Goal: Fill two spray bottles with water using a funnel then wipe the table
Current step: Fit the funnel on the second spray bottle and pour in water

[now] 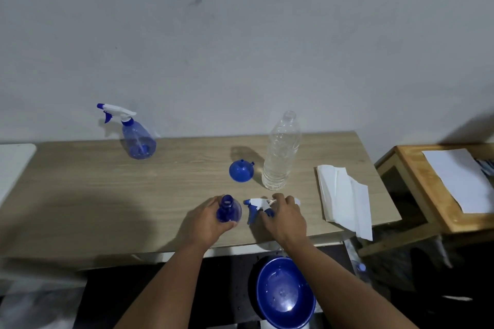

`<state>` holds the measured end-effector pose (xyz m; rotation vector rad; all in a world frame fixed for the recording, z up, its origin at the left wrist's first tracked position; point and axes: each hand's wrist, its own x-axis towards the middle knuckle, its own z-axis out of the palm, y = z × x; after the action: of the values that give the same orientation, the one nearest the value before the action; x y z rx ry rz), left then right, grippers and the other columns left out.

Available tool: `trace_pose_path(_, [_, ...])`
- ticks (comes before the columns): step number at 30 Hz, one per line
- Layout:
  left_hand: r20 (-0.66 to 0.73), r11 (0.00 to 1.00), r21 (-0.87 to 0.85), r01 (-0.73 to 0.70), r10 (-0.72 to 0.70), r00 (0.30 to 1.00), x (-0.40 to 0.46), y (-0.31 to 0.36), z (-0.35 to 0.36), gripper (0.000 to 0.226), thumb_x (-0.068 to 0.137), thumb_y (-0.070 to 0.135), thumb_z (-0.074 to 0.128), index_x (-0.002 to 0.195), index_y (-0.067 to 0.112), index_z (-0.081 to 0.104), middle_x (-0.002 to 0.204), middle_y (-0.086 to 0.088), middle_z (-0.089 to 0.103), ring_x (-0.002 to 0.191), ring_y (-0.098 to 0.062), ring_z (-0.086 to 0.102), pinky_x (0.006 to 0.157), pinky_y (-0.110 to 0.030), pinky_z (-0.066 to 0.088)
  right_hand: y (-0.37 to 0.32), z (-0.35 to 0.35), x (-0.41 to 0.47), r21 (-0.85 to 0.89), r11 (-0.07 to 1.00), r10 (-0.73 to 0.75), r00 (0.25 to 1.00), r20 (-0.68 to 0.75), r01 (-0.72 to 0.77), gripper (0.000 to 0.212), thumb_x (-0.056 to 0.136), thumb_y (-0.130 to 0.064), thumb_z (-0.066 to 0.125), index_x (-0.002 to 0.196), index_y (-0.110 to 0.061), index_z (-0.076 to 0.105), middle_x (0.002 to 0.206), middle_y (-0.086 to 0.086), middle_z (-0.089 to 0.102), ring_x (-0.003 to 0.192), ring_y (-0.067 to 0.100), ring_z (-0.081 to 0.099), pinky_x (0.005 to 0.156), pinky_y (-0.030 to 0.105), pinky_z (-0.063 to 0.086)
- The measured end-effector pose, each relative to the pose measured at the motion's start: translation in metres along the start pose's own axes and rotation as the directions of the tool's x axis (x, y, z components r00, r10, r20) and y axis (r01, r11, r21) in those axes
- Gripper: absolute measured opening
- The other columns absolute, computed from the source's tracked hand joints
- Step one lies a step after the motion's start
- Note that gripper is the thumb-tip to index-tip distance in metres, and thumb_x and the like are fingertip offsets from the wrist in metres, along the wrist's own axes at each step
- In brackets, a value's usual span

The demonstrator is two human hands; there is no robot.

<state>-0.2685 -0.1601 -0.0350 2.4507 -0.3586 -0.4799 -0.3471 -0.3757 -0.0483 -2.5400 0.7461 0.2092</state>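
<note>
Blue open bottle (227, 209) in left hand (207, 220) grip near table edge (240, 244), right hand (284, 218) grasping spray head (258, 205).

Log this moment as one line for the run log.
left hand grips open spray bottle | right hand on detached sprayer head | funnel unused on table | second spray bottle capped
</note>
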Motion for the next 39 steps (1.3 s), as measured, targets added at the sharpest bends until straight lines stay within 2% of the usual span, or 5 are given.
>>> trace_pose_path(6, [-0.019, 0.993, 0.101, -0.061, 0.063, 0.998, 0.011, -0.009, -0.002, 0.089, 0.062, 0.068, 0.077, 0.142, 0.036, 0.053, 0.145, 0.019, 0.055, 0.128, -0.007, 0.056, 0.105, -0.029, 0.048, -0.056, -0.017, 0.021, 0.08, 0.967, -0.236, 0.97, -0.06, 0.24, 0.045, 0.095, -0.043, 0.064, 0.135, -0.025, 0.057, 0.129, 0.0, 0.058, 0.115, 0.023, 0.06, 0.089, 0.04, 0.056])
trace_pose_path(16, [-0.008, 1.0, -0.026, -0.011, 0.011, 1.0, 0.021, -0.005, 0.015, 0.058, 0.063, 0.059, 0.076, 0.115, 0.034, 0.066, 0.106, 0.012, 0.073, 0.098, -0.012, 0.068, 0.085, -0.026, 0.051, -0.139, -0.035, 0.13, -0.484, 0.801, -0.212, 0.924, 0.319, 0.351, 0.059, 0.097, -0.016, 0.06, 0.152, -0.01, 0.039, 0.154, 0.02, 0.045, 0.143, 0.037, 0.044, 0.109, 0.049, 0.05])
trace_pose_path(29, [0.09, 0.998, -0.053, 0.018, -0.013, 0.996, 0.023, -0.002, 0.012, 0.081, 0.076, 0.033, 0.087, 0.147, 0.02, 0.051, 0.145, 0.002, 0.058, 0.129, -0.015, 0.057, 0.098, -0.011, 0.033, -0.134, -0.018, 0.138, -0.53, 0.776, -0.134, 0.91, 0.393, 0.343, 0.07, 0.089, -0.019, 0.078, 0.149, -0.009, 0.043, 0.139, 0.01, 0.061, 0.127, 0.032, 0.063, 0.082, 0.04, 0.05])
trace_pose_path(34, [0.032, 1.0, -0.005, 0.002, -0.001, 0.999, 0.014, 0.004, 0.005, 0.068, 0.074, 0.035, 0.084, 0.137, 0.025, 0.06, 0.127, 0.004, 0.068, 0.115, -0.019, 0.064, 0.078, -0.009, 0.029, -0.134, -0.033, 0.128, -0.327, 0.893, -0.172, 0.906, 0.387, 0.309, 0.072, 0.085, -0.037, 0.076, 0.148, -0.021, 0.046, 0.129, 0.007, 0.066, 0.114, 0.03, 0.065, 0.074, 0.034, 0.045])
trace_pose_path(39, [0.018, 0.999, -0.031, 0.034, -0.034, 0.999, 0.007, 0.011, 0.001, 0.072, 0.066, 0.038, 0.089, 0.132, 0.025, 0.062, 0.124, 0.009, 0.068, 0.113, -0.016, 0.064, 0.078, -0.012, 0.031, -0.13, -0.061, 0.097, 0.286, 0.933, -0.279, 0.942, 0.185, 0.22, 0.073, 0.07, -0.045, 0.093, 0.131, -0.022, 0.059, 0.119, -0.001, 0.065, 0.101, 0.021, 0.065, 0.078, 0.031, 0.049])
